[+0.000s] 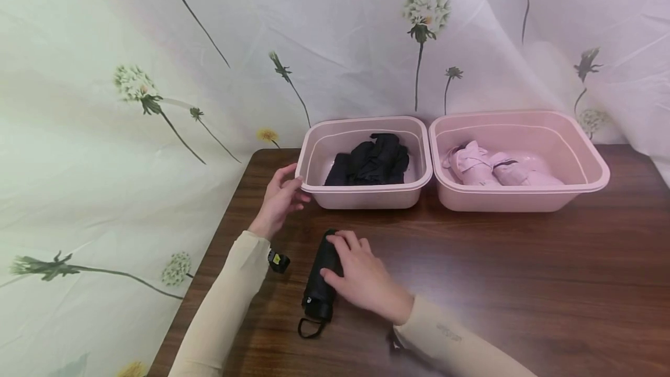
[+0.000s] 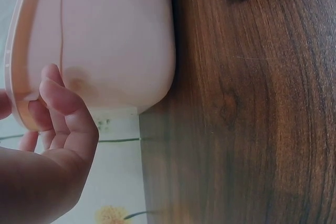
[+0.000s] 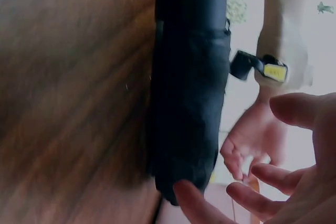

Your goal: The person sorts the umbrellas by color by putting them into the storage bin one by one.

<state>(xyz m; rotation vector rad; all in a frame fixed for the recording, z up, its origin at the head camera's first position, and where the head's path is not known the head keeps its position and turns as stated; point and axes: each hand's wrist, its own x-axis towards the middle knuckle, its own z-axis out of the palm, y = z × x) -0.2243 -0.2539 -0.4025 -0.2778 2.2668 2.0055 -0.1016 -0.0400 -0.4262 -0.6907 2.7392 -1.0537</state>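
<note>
My left hand (image 1: pixel 278 199) grips the left corner of a pale pink plastic basin (image 1: pixel 366 198), thumb over the rim and fingers curled beneath it. Inside that basin lie crumpled black folded items (image 1: pixel 374 162), their kind unclear. A black folded umbrella (image 1: pixel 320 278) rests on the table, its wrist loop towards me. My right hand (image 1: pixel 361 269) is over the umbrella's right side with fingers spread, one fingertip right at its far end. In the right wrist view the umbrella (image 3: pixel 189 87) shows along its length, and the thumb stands apart from it.
A second, wider pink basin (image 1: pixel 518 198) stands right beside the first and holds pink folded fabric bundles (image 1: pixel 473 164). Both basins sit at the back of the brown wooden table (image 1: pixel 497 284). A flower-print curtain (image 1: pixel 345 34) hangs behind and to the left.
</note>
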